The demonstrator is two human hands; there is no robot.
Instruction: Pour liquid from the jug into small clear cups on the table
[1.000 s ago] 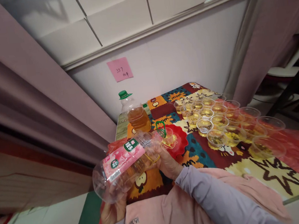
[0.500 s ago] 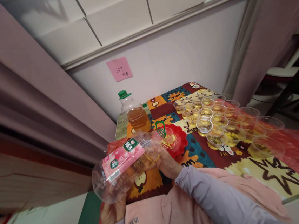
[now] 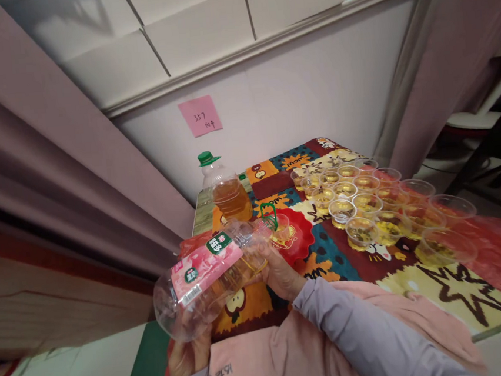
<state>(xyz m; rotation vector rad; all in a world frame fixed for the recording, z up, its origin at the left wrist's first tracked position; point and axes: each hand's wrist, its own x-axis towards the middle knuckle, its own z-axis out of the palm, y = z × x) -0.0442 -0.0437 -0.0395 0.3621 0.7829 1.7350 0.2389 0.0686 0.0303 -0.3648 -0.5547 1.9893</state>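
While my left hand [image 3: 189, 353] grips the base of the tipped oil bottle [image 3: 206, 275], my right hand [image 3: 280, 274] wraps its shoulder, mouth over a small cup [image 3: 283, 227] on the red plate [image 3: 303, 239]. Tilt matches 1 second ago; pour seems steady.

Both hands curled in a grip — left hand [image 3: 189, 356] low, close to the body; right hand [image 3: 280, 274] farther forward.
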